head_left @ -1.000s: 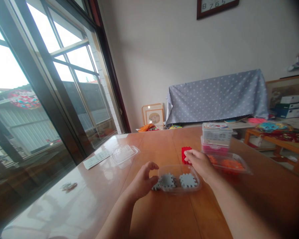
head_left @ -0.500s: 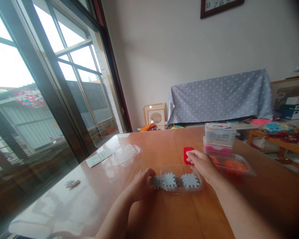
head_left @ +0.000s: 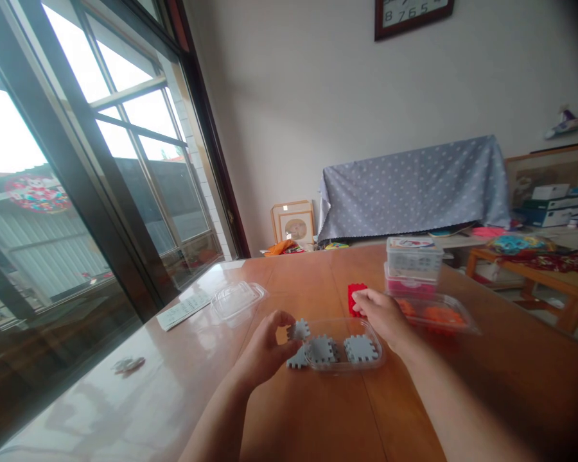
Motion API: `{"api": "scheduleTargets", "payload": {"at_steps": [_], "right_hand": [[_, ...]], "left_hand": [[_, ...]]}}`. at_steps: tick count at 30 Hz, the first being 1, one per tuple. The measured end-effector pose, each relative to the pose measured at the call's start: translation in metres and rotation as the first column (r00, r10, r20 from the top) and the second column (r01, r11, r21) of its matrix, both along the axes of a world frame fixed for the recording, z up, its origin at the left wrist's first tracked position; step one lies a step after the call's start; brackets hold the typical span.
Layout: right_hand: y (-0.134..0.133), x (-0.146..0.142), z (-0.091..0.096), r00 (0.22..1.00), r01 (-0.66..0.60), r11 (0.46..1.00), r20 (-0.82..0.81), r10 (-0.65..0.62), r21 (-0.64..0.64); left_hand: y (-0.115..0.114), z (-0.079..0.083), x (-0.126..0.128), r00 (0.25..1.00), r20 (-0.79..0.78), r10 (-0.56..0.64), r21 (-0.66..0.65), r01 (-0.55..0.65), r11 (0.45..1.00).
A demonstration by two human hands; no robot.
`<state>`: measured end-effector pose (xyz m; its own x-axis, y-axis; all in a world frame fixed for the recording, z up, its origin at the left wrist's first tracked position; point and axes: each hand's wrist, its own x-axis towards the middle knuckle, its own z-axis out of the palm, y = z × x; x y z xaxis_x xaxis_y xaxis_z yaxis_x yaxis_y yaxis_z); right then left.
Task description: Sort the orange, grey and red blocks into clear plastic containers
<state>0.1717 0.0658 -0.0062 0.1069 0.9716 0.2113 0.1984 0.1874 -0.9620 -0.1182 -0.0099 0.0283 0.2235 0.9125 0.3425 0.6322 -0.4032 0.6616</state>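
Room: one dark-framed window point(head_left: 139, 131) at left, pale wall point(head_left: 279, 96), glossy brown wooden bench point(head_left: 313, 417). Left to right on bench: one small crumpled clear item point(head_left: 129, 365), too blurred to identify; one white printed sheet point(head_left: 183, 310); one clear plastic lid point(head_left: 236, 301). Left hand point(head_left: 262, 350): grip closed, thumb and fingers pinching one grey toothed flat piece point(head_left: 298, 330), near container's left rim; face roughly toward camera, looks near-square, long axis can't tell. One grey toothed piece on the bench point(head_left: 295, 360) just below it. One clear plastic container point(head_left: 347, 368) holds two grey toothed stacks point(head_left: 361, 348), layers uncountable. One red toothed oblong block point(head_left: 355, 300) beyond container, long axis up-down in view; right hand point(head_left: 383, 316) grip closed on its right side. Two stacked boxes point(head_left: 413, 260), clear over pink; one clear tray point(head_left: 472, 326), orange pieces point(head_left: 443, 316), count unclear.
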Motion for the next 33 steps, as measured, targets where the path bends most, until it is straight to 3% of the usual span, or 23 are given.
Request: {"api": "scheduleTargets", "payload": {"at_steps": [10,16,20,26,33], "right_hand": [[0.002,0.001,0.001,1.0,0.009,1.0,0.007,-0.009,0.015],[0.003,0.001,0.001,1.0,0.012,0.999,0.023,-0.013,0.038],[0.002,0.001,0.002,1.0,0.018,0.999,0.018,-0.019,0.046],[0.0,0.002,0.005,0.999,0.017,0.998,0.03,-0.018,0.059],[-0.001,0.001,0.003,1.0,0.002,0.999,0.024,-0.003,0.033]], "left_hand": [[0.006,0.019,0.077,0.971,-0.207,-0.122,-0.057,0.113,0.992],[0.02,0.009,0.106,0.93,-0.337,-0.15,-0.079,0.131,0.988],[0.024,0.001,0.116,0.926,-0.339,-0.164,-0.097,0.139,0.985],[0.02,0.007,0.105,0.962,-0.229,-0.146,-0.058,0.137,0.989],[0.019,0.008,0.043,0.993,-0.014,-0.118,-0.073,0.116,0.991]]}}
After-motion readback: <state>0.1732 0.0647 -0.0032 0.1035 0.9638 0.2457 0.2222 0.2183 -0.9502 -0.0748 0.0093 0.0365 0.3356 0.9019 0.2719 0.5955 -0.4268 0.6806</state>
